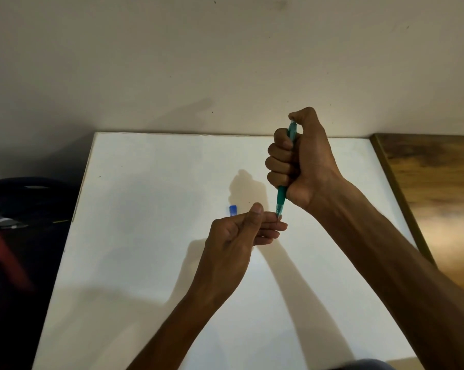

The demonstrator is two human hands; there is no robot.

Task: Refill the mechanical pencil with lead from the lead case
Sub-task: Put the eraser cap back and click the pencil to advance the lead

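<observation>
**Plain room at home, makeshift desk**

Looks like a home room, not an office or lab. White board [150, 236] serves as the work surface, pushed against a bare off-white wall [172, 62] with scuffs and small dark specks. Wood-grain tabletop [439, 182] just beside the board on the right, its edge touching. Dark bag or clothing pile [17, 209] on the left, below board level, with something red, blurred. Light is dim and warm from one side; hard shadows fall across the board. No lab or shop gear shows.
</observation>
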